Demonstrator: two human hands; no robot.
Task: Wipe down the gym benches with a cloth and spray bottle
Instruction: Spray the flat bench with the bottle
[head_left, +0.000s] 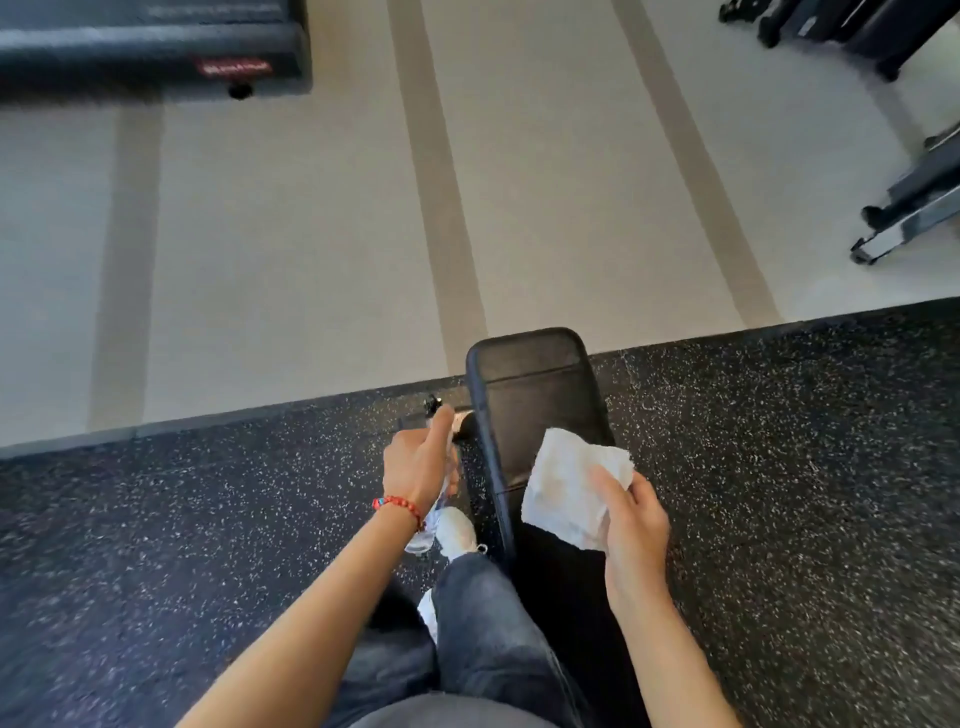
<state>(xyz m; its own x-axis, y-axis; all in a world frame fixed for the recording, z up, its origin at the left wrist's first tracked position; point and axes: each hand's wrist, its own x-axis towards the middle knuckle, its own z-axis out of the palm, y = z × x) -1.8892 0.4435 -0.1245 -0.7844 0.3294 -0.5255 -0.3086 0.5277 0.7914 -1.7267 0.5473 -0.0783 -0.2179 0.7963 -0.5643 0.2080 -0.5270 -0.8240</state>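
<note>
The left hand (418, 460) gripped a clear plastic spray bottle (434, 512) while the right hand (636, 525) pinched a white folded cloth (569, 486) over the black padded bench (535, 410).

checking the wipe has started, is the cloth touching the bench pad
Cannot tell. The head view shows the white cloth in the right hand over the black bench pad, but looking straight down hides any gap or contact.

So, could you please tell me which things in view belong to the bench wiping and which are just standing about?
Part of the job:
- black bench pad
- white cloth in the right hand
- spray bottle in the left hand

Just standing about:
- dark machine base, top left
- metal equipment frames, right
</note>
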